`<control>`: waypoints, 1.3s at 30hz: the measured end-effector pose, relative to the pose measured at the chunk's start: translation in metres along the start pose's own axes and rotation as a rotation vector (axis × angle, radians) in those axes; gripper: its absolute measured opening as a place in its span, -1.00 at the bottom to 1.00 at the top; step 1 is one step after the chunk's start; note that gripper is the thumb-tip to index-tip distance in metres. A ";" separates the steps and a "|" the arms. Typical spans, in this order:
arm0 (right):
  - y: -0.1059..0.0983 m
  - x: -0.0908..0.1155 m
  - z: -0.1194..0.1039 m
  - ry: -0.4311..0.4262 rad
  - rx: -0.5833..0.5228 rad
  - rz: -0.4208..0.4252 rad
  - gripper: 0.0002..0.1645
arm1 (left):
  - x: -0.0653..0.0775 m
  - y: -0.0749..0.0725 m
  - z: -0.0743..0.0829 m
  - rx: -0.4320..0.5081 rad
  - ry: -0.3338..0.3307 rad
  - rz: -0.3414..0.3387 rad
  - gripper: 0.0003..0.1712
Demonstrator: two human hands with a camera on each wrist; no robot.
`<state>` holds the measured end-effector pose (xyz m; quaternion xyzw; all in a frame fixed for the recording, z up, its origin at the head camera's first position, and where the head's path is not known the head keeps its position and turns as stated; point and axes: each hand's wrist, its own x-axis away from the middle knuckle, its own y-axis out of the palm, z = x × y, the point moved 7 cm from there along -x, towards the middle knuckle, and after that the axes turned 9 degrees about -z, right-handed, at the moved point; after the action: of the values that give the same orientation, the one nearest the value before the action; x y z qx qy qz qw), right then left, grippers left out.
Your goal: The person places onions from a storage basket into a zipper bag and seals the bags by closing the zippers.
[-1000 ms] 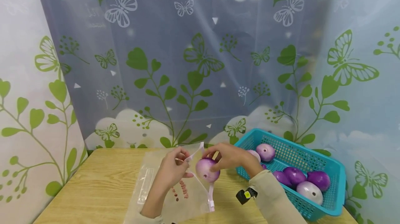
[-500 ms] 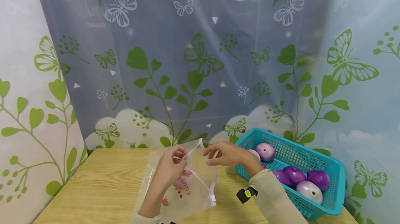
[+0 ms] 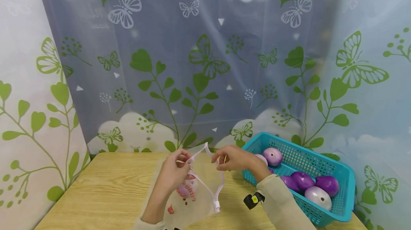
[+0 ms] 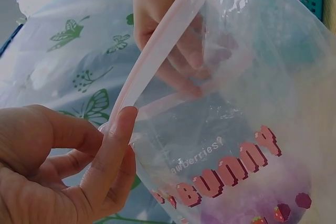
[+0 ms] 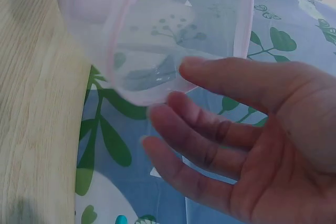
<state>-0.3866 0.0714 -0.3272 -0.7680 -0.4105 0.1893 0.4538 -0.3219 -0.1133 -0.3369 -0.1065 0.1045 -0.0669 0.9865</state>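
A clear zip bag (image 3: 205, 190) with a pink-white zip rim stands open-mouthed above the table, printed with red lettering and strawberries. My left hand (image 3: 174, 171) pinches its near rim between thumb and fingers, as the left wrist view (image 4: 79, 166) also shows. Inside the bag a purple onion (image 3: 184, 190) shows through the plastic, partly behind the lettering. At the opposite rim is my right hand (image 3: 232, 158), fingers loosely bent. In the right wrist view its thumb (image 5: 210, 74) and fingers lie apart on either side of the zip rim (image 5: 139, 98); contact with it is unclear.
A turquoise basket (image 3: 348, 187) sits at the right of the wooden table (image 3: 93, 187), holding several purple onions (image 3: 302, 180) and a paler one (image 3: 318, 197). Behind the table hangs a printed curtain (image 3: 205, 91) with leaves and butterflies.
The right hand has let go of the onion, which dropped from the bag's mouth down into the bag. Since then the right hand has shifted slightly along the rim; the left still pinches it.
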 end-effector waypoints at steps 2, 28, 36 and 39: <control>0.000 0.001 0.001 0.007 0.012 0.010 -0.77 | 0.000 0.000 0.001 0.001 -0.003 0.005 -0.82; 0.008 -0.002 0.020 0.066 -0.003 0.027 -0.87 | 0.002 -0.018 0.010 -0.128 0.060 0.167 -0.88; 0.007 -0.004 0.017 0.019 0.003 0.039 -0.91 | 0.003 -0.012 0.010 -0.089 0.066 0.129 -0.84; 0.007 -0.004 0.016 0.008 0.003 0.047 -0.90 | 0.002 -0.010 0.007 -0.073 0.042 0.105 -0.83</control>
<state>-0.3964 0.0747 -0.3413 -0.7775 -0.3903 0.1976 0.4517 -0.3193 -0.1218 -0.3288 -0.1354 0.1333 -0.0132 0.9817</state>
